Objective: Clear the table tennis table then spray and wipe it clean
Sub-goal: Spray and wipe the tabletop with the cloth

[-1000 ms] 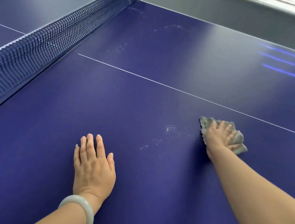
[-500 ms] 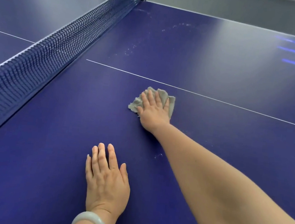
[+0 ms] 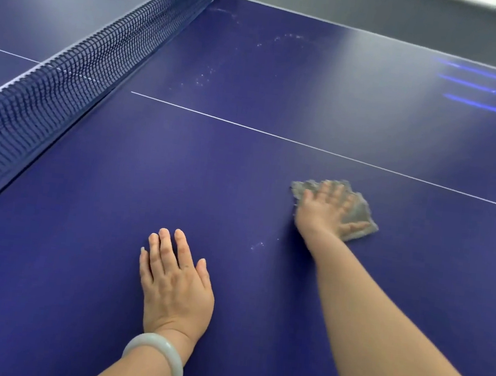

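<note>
The left hand (image 3: 175, 284), a pale jade-like bangle (image 3: 156, 359) at its wrist, lay flat with fingers straight on the dark blue table tennis table (image 3: 87, 231). Beyond it, the right hand (image 3: 324, 209), fingers spread, pressed the crumpled grey cloth (image 3: 358, 212), which had swept rightward from the middle half a second before. White droplets (image 3: 257, 245) remained between the hands; farther smears (image 3: 207, 75) beside the black mesh net (image 3: 78, 69) awaited wiping.

The right hand (image 3: 323, 210) has swept the grey cloth (image 3: 358, 214) rightward, away from the net.
</note>
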The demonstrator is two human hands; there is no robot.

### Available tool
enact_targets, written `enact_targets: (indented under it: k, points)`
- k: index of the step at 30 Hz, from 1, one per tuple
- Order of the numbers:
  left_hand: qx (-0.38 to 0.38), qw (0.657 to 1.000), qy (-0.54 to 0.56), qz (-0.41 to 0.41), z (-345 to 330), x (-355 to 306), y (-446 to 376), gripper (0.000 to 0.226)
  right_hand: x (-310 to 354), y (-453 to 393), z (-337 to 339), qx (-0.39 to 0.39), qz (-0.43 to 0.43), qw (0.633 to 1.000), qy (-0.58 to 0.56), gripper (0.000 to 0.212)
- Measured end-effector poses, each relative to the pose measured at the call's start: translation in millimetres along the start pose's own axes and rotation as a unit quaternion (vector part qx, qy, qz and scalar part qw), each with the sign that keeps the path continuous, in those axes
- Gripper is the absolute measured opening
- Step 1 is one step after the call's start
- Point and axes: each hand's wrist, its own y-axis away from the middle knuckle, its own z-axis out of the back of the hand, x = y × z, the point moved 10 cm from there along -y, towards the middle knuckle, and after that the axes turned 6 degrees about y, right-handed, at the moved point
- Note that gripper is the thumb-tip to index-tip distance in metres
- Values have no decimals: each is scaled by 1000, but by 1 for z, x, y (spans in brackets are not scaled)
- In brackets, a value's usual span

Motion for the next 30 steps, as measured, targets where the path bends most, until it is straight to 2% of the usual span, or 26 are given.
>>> enact_targets:
  k: [2, 4, 6, 7, 8, 10, 12, 14, 17, 20, 23, 25, 28, 30]
  points:
    - [3, 1000, 2, 1, -2, 1, -1, 64, 71, 27, -17, 17, 124, 992, 9, 57]
    - [-2, 1000, 6, 2, -2, 1, -1, 64, 121, 68, -35, 11, 265, 963, 47, 55]
    - [-3, 1000, 10, 2, -2, 1, -2, 64, 125, 96, -45, -15, 356, 930, 90, 55]
    - [-1, 1000, 12, 2, -3, 1, -2, 64, 110, 96, -43, -27, 372, 923, 98, 54]
    - [1, 1000, 12, 2, -3, 2, -1, 64, 88, 87, -37, -42, 365, 924, 104, 55]
    - [-1, 1000, 10, 3, -3, 2, 0, 64, 25, 54, -18, -75, 289, 946, 126, 55]
    - [-7, 1000, 15, 1, -1, 1, 0, 64, -57, 22, 4, -85, 161, 975, 125, 56]
    - [-9, 1000, 12, 1, -1, 1, 0, 68, -127, 14, 13, -69, 40, 994, 78, 57]
    - [-3, 1000, 4, 4, -2, 1, 0, 67, -143, 35, 6, -82, -31, 995, 48, 59]
    - [2, 1000, -1, 7, -3, 1, 0, 65, -62, 61, -9, -95, 17, 995, 38, 57]
    - [1, 1000, 4, 12, -3, 3, -2, 64, 50, 95, -37, -70, 167, 982, 53, 56]
    - [-3, 1000, 13, 11, -3, 1, -2, 64, 94, 122, -49, -68, 261, 959, 83, 56]
    - [-3, 1000, 24, 8, -2, 2, -2, 64, 88, 137, -52, -71, 343, 928, 125, 57]
    - [-7, 1000, 29, 6, -1, 2, -1, 64, 37, 121, -45, -80, 315, 937, 128, 57]
